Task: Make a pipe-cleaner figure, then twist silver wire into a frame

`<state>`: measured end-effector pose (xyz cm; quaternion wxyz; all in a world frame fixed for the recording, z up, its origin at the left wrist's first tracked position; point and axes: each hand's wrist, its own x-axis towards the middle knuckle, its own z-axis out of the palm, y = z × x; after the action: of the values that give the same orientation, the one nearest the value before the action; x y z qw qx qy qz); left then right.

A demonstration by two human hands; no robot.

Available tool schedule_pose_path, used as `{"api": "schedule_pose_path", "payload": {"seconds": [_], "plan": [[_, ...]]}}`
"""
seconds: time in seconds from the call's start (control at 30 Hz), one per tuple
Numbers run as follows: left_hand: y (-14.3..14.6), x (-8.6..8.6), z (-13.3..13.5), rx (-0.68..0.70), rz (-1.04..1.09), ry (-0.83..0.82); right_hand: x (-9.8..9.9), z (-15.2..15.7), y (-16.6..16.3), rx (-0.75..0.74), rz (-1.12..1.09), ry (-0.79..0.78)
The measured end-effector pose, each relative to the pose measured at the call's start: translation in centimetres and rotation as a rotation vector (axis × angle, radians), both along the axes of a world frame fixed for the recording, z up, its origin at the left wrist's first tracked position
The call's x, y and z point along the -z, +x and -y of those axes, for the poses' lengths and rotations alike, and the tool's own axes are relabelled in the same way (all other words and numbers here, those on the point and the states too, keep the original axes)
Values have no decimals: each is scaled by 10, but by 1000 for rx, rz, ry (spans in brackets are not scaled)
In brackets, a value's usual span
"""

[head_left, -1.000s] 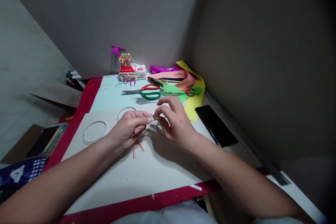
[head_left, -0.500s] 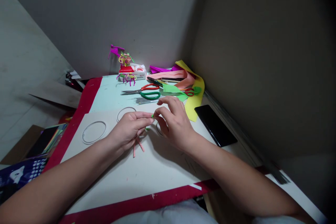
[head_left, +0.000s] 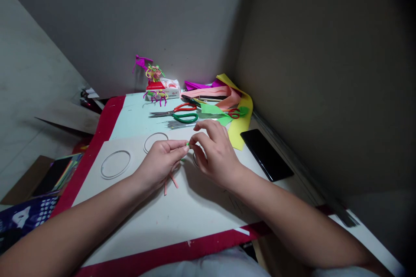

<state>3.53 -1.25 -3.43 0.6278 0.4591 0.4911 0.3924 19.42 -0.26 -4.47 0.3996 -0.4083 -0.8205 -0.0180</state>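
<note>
My left hand (head_left: 160, 166) and my right hand (head_left: 216, 153) meet over a white board, their fingertips pinching a small green pipe cleaner piece (head_left: 187, 143). Most of that piece is hidden by my fingers. Under my left hand lie pink pipe cleaner ends (head_left: 170, 185), and a little green shows near them. Three clear plastic rings rest on the grey card sheet (head_left: 97, 169): one at the left (head_left: 115, 164), one just above my left hand (head_left: 156, 141), and one (head_left: 195, 160) partly hidden behind my right hand.
Behind my hands lie green-and-red-handled scissors (head_left: 185, 117), a red-handled pair (head_left: 233, 114) and coloured paper sheets (head_left: 242, 114). Pipe cleaner figures (head_left: 155, 73) stand on a small box (head_left: 162, 89) at the back. A black phone (head_left: 266, 155) lies at the right, beside a wall.
Both hands stay together at the green piece, shifting only slightly. The view drifts a little.
</note>
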Motion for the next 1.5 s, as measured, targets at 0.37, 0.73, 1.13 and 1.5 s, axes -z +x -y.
{"api": "schedule_pose_path", "payload": {"seconds": [0.37,0.73,1.13,1.5], "plan": [[1,-7,5,-13,-234,49,1,4,-1,36,-34,81],[4,-8,6,-56,-241,114,6,1,-3,-154,-224,-310],[5,-7,7,-105,-196,146,-2,-10,5,-120,-435,-290],[0,0,-1,-127,-78,160,8,-11,0,-112,-307,-26]]}}
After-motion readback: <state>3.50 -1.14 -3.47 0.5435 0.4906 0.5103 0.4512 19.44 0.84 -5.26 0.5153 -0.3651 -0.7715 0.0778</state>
